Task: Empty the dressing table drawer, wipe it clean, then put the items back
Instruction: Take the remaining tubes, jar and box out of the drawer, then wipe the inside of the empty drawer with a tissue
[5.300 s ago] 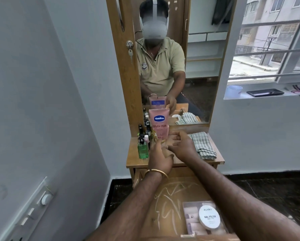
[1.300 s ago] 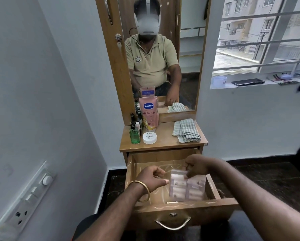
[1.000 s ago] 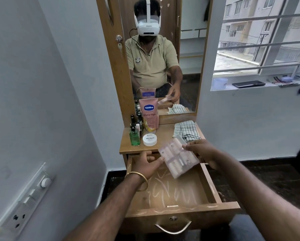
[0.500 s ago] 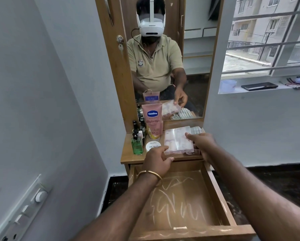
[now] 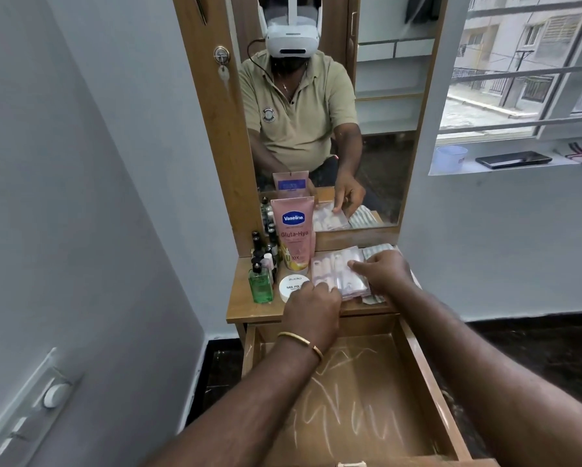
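The wooden drawer point(image 5: 427, 382) is pulled out below the dressing table top point(image 5: 249, 308); its floor shows white powdery streaks and holds nothing else I can see. A clear plastic box of pale nail items point(image 5: 336, 269) lies on the table top. My right hand point(image 5: 382, 269) holds its right side, and my left hand point(image 5: 311, 306), with a gold bangle at the wrist, holds its near left corner. A checked cloth point(image 5: 379, 249) lies partly under the box and my right hand.
At the left of the table top stand a pink Vaseline tube point(image 5: 294, 235), a green bottle point(image 5: 260, 286), several small dark bottles point(image 5: 257, 242) and a white round jar point(image 5: 293, 284). The mirror point(image 5: 367, 106) rises behind them. A window sill point(image 5: 505, 166) is at the right.
Both hands lifted the clear box out of the drawer and set it down on the table top beside the white jar. The drawer now holds no items.
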`<action>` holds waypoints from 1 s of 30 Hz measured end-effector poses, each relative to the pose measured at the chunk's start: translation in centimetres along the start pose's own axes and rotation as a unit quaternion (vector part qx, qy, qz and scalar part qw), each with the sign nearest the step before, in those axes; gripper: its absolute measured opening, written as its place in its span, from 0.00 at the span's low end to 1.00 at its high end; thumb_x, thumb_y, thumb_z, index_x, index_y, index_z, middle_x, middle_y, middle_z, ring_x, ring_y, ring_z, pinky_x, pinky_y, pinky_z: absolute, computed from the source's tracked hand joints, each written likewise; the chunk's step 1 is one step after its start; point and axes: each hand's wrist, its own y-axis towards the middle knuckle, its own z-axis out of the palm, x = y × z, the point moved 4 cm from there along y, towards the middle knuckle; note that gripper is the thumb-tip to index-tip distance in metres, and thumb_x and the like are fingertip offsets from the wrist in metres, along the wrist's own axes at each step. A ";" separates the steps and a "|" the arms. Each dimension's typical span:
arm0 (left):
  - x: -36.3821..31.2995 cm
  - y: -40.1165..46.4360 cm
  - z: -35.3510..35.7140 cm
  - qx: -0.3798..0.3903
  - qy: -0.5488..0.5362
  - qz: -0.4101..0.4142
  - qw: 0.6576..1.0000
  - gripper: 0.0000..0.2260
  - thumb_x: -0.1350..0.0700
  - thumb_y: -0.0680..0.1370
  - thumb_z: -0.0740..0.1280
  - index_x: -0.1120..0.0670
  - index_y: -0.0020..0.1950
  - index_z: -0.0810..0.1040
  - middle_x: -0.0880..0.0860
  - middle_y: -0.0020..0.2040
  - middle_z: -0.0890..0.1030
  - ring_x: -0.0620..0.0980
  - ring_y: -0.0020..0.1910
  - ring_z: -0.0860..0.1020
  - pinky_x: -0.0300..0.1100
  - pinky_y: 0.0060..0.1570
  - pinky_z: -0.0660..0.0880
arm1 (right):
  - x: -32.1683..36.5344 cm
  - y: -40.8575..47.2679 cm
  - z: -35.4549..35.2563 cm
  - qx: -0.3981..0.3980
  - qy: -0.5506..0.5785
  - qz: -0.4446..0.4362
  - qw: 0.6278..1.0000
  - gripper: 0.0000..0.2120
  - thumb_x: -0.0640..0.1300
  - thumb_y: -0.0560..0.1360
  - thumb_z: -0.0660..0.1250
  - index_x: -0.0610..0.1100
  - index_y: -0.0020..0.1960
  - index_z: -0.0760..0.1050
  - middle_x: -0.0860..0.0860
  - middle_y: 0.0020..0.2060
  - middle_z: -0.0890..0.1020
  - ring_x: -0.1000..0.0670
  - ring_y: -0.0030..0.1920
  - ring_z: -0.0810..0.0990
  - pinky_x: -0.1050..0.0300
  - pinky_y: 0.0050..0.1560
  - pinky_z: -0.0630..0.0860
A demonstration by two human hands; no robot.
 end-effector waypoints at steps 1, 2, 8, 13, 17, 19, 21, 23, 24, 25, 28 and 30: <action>-0.3 0.4 0.3 -0.013 0.001 0.018 1.000 0.07 0.58 0.66 0.74 0.52 0.44 0.82 0.51 0.37 0.81 0.54 0.36 0.79 0.43 0.29 0.74 | 0.1 0.0 -0.1 -0.004 -0.013 -0.012 1.000 0.22 0.55 0.71 0.76 0.43 0.29 0.72 0.48 0.25 0.73 0.49 0.27 0.71 0.56 0.30 0.64; -0.6 0.7 0.6 -0.021 -0.001 0.032 0.999 0.10 0.60 0.66 0.74 0.52 0.46 0.82 0.51 0.37 0.81 0.54 0.36 0.79 0.44 0.29 0.74 | 0.2 0.0 -0.1 -0.008 -0.027 -0.026 0.999 0.22 0.55 0.71 0.77 0.42 0.29 0.74 0.48 0.24 0.75 0.49 0.28 0.71 0.56 0.30 0.65; -1.2 2.0 1.3 -0.021 0.007 0.054 0.998 0.15 0.62 0.65 0.76 0.54 0.50 0.82 0.52 0.35 0.80 0.54 0.34 0.79 0.42 0.24 0.71 | -0.2 0.2 -0.3 -0.021 -0.091 -0.097 0.991 0.16 0.56 0.72 0.75 0.43 0.40 0.84 0.51 0.30 0.81 0.49 0.35 0.79 0.58 0.33 0.71; -1.2 2.0 1.6 -0.019 0.015 0.055 0.998 0.13 0.63 0.64 0.76 0.54 0.47 0.83 0.51 0.34 0.81 0.54 0.34 0.79 0.42 0.25 0.71 | -0.7 0.3 -2.0 -0.136 -0.096 -0.128 0.978 0.09 0.51 0.75 0.72 0.47 0.51 0.83 0.48 0.48 0.84 0.46 0.49 0.80 0.51 0.47 0.79; -1.1 2.1 1.8 -0.026 0.016 0.056 0.998 0.12 0.63 0.64 0.75 0.53 0.45 0.83 0.51 0.35 0.81 0.54 0.34 0.79 0.42 0.26 0.71 | -2.1 1.7 -2.8 -0.156 -0.215 -0.037 0.963 0.25 0.59 0.74 0.69 0.44 0.65 0.75 0.44 0.60 0.78 0.41 0.60 0.75 0.46 0.54 0.75; -1.0 2.0 1.9 -0.031 0.012 0.058 0.998 0.13 0.64 0.64 0.75 0.54 0.47 0.83 0.52 0.37 0.82 0.54 0.36 0.79 0.43 0.27 0.73 | -2.9 2.4 -2.4 -0.111 -0.218 0.018 0.970 0.28 0.61 0.75 0.65 0.42 0.65 0.74 0.42 0.60 0.78 0.40 0.60 0.74 0.46 0.54 0.74; -1.0 2.0 2.0 -0.038 0.009 0.059 0.997 0.15 0.64 0.64 0.75 0.54 0.49 0.83 0.52 0.38 0.82 0.54 0.36 0.79 0.43 0.28 0.73 | -3.2 2.6 -2.2 -0.094 -0.200 0.032 0.975 0.26 0.60 0.76 0.65 0.41 0.65 0.74 0.42 0.60 0.77 0.39 0.60 0.74 0.46 0.54 0.73; -1.0 2.1 2.0 -0.041 0.010 0.061 0.997 0.15 0.64 0.65 0.74 0.54 0.50 0.83 0.52 0.38 0.82 0.55 0.37 0.79 0.44 0.28 0.73 | -3.3 2.8 -2.3 -0.088 -0.177 0.039 0.979 0.23 0.57 0.74 0.67 0.43 0.63 0.75 0.43 0.58 0.78 0.40 0.59 0.75 0.46 0.54 0.73; -1.0 2.1 2.1 -0.041 0.012 0.061 0.997 0.15 0.64 0.66 0.74 0.54 0.51 0.83 0.52 0.38 0.82 0.55 0.37 0.79 0.44 0.28 0.73 | -3.4 2.8 -2.4 -0.086 -0.154 0.043 0.983 0.21 0.55 0.73 0.67 0.44 0.60 0.77 0.43 0.56 0.79 0.41 0.57 0.76 0.47 0.53 0.74; -1.0 2.1 2.1 -0.041 0.012 0.062 0.997 0.15 0.64 0.66 0.74 0.55 0.51 0.83 0.52 0.39 0.82 0.55 0.37 0.79 0.44 0.29 0.74 | -3.5 2.9 -2.7 -0.086 -0.121 0.043 0.988 0.18 0.53 0.72 0.68 0.45 0.58 0.78 0.44 0.53 0.80 0.41 0.54 0.77 0.48 0.53 0.76; -1.0 2.1 2.2 -0.044 0.013 0.059 0.997 0.14 0.64 0.66 0.73 0.55 0.51 0.82 0.53 0.39 0.82 0.55 0.38 0.79 0.45 0.30 0.74 | -3.5 2.4 -3.9 -0.094 0.005 0.017 0.995 0.13 0.50 0.72 0.67 0.46 0.54 0.76 0.46 0.48 0.81 0.44 0.49 0.80 0.45 0.50 0.80; -1.0 2.3 2.3 -0.044 0.010 0.058 0.997 0.13 0.64 0.67 0.73 0.54 0.51 0.82 0.53 0.39 0.82 0.55 0.38 0.80 0.45 0.30 0.75 | -3.4 1.7 -4.8 -0.110 0.071 -0.006 0.991 0.10 0.49 0.74 0.66 0.47 0.53 0.73 0.47 0.47 0.80 0.45 0.46 0.81 0.43 0.48 0.82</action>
